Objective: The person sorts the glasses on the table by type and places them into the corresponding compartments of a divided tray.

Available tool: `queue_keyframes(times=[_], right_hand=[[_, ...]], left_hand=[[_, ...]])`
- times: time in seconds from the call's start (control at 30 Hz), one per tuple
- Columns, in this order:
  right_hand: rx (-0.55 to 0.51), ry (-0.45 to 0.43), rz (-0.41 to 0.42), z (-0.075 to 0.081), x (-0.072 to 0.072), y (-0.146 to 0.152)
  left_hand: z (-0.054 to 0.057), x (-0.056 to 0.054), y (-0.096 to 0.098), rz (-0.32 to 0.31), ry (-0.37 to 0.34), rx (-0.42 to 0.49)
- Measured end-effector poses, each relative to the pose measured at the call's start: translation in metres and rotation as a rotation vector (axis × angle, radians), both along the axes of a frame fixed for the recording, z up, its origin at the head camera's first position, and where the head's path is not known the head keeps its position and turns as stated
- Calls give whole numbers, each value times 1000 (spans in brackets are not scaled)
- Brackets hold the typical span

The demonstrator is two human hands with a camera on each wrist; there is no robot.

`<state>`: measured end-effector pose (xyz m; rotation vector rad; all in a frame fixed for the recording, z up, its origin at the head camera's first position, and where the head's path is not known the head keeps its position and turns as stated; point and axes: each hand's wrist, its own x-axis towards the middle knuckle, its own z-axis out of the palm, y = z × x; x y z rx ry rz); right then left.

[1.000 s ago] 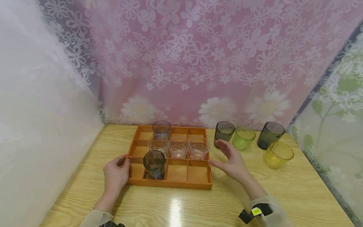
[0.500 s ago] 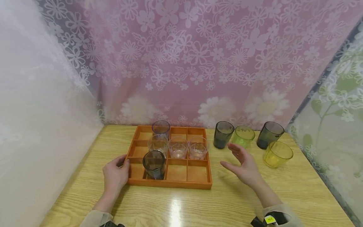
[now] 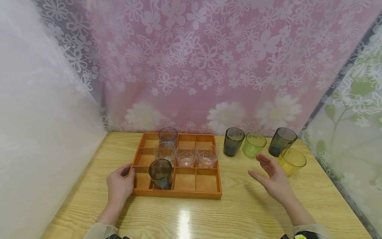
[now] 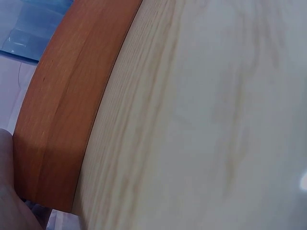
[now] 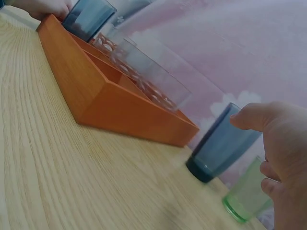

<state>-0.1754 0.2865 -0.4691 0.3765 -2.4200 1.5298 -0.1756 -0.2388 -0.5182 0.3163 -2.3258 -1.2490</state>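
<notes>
My left hand grips the left side of a wooden divided tray near its front corner. A dark grey glass stands in the tray's front row. Three clear glasses sit in the middle row, and a bluish glass is in the back row. My right hand hovers above the table right of the tray, thumb and fingers spread, holding nothing. Closest to it are a yellow glass, which it partly covers in the head view, and a green glass.
Two more dark grey glasses stand at the back right: one grey glass beside the tray, another grey glass behind the yellow one. A floral curtain hangs behind the wooden table, with sheets on both sides.
My right hand has moved right, from beside the tray's right edge to in front of the yellow glass, staying spread. My left hand has stayed on the tray.
</notes>
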Motion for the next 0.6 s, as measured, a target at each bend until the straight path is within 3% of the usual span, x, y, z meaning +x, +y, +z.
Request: queue_keyframes(times=[0.6], right_hand=[[58, 89, -131, 17, 16, 45]], left_hand=[[-1, -1, 0, -2, 27, -13]])
